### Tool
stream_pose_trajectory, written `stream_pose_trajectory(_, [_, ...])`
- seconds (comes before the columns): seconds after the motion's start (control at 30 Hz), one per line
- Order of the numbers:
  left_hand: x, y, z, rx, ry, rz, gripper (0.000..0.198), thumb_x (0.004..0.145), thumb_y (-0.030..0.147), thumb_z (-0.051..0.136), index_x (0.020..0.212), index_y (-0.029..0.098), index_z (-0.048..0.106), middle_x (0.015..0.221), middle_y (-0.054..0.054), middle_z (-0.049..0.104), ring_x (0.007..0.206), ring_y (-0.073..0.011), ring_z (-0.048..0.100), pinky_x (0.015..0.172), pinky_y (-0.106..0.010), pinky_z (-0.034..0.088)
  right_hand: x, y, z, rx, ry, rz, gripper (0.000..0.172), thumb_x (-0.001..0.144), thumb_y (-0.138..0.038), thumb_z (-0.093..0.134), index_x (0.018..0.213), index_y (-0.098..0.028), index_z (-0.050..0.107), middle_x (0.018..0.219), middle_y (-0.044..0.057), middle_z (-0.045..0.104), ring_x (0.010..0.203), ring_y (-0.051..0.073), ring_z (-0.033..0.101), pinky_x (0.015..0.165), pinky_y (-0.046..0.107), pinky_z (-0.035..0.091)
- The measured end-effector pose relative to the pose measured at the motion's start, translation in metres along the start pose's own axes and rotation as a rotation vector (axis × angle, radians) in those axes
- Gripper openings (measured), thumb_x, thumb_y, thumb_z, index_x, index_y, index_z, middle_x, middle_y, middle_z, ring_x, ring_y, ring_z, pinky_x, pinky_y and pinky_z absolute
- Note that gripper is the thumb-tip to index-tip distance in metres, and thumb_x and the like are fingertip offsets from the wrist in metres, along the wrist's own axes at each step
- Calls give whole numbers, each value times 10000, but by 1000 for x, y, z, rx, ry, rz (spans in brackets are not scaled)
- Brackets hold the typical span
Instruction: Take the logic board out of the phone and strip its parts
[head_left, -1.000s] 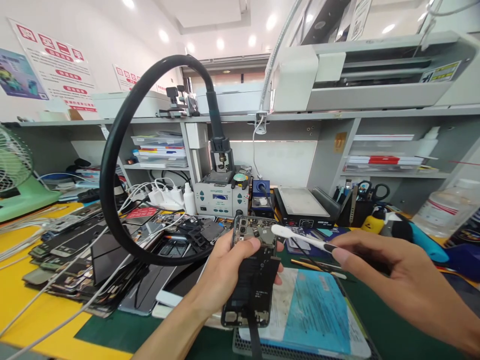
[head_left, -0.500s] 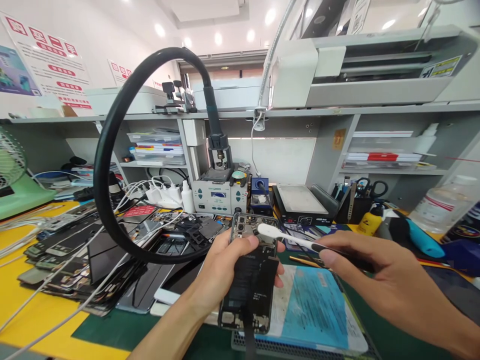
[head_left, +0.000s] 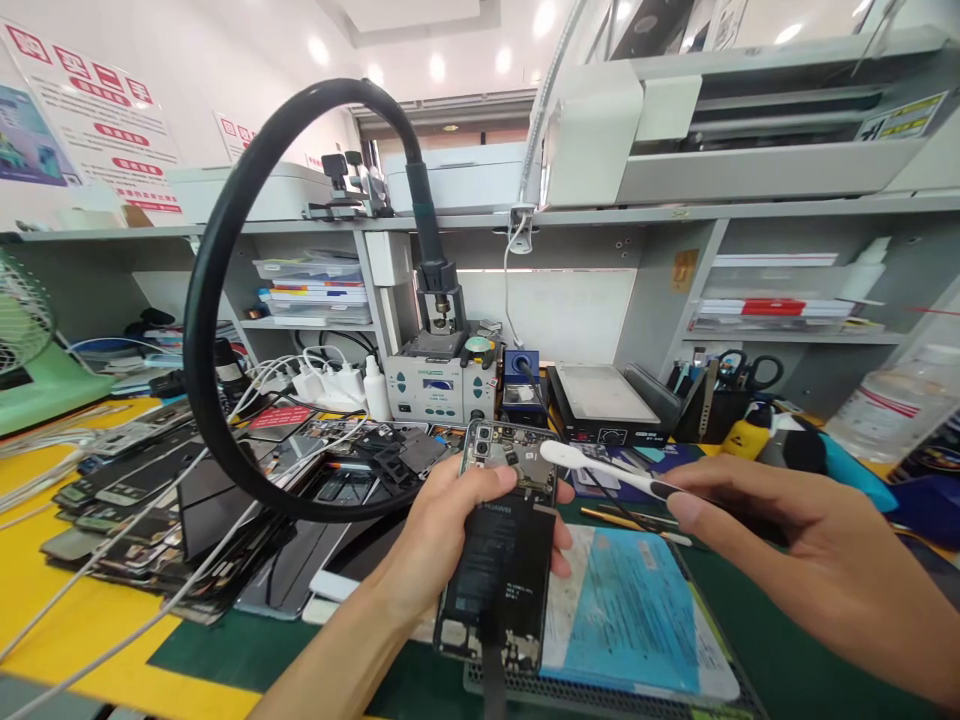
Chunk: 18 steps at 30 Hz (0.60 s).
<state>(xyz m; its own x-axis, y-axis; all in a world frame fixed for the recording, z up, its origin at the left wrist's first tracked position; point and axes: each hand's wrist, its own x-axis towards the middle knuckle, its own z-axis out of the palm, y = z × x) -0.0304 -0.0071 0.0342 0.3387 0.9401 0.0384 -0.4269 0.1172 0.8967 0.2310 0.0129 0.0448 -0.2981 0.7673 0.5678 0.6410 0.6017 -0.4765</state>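
Note:
My left hand (head_left: pixel 442 520) is wrapped round an opened phone (head_left: pixel 517 550), its thumb pressed near the top and its fingertips showing at the right edge. The phone's back cover is off, so the camera lenses, circuit board and black battery show, and a dark flex strip hangs from the lower end. My right hand (head_left: pixel 795 535) pinches a toothbrush (head_left: pixel 592 464) with a white head and neck and a dark handle. The brush head is over the upper right corner of the phone; its bristles are hidden, and whether they touch I cannot tell.
A blue-and-white pad (head_left: pixel 637 610) lies under and right of the phone. Stacked phone parts (head_left: pixel 142 520) crowd the left. A thick black hose (head_left: pixel 202 290) loops beside my left arm. Behind stand a soldering station (head_left: pixel 439 387), a heating plate (head_left: pixel 611 400) and a clear bottle (head_left: pixel 892 405).
The toothbrush and my right hand have shifted a little to the right, away from my left thumb. My left hand keeps its grip on the phone.

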Motion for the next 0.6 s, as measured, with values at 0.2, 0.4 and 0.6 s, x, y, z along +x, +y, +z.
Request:
stream_pose_trajectory(0.2, [0,-2,1,13,17,6,344,902,310,518,956,78,766,737,-152,743,614,-256,711,587,-319,531,-1,-7,8,6,-20,-26,160,919,-496,615,917,-388,732,900,-68,792,742,236,753,411,253,550])
stream_pose_trajectory(0.4, [1,-5,-2,10,40,22,365,906,339,539,924,44,753,758,-181,747,637,-267,727,579,-310,542,-4,5,0,-66,-29,-43,151,920,-495,626,926,-381,726,894,-64,791,761,222,752,442,236,559])
stream_pose_trajectory(0.6, [2,-7,-3,10,53,27,363,892,329,556,1009,46,752,777,-187,758,627,-269,727,574,-320,544,-2,-1,7,-47,-4,-101,156,951,-458,621,960,-343,728,924,-28,791,756,207,749,417,211,520])
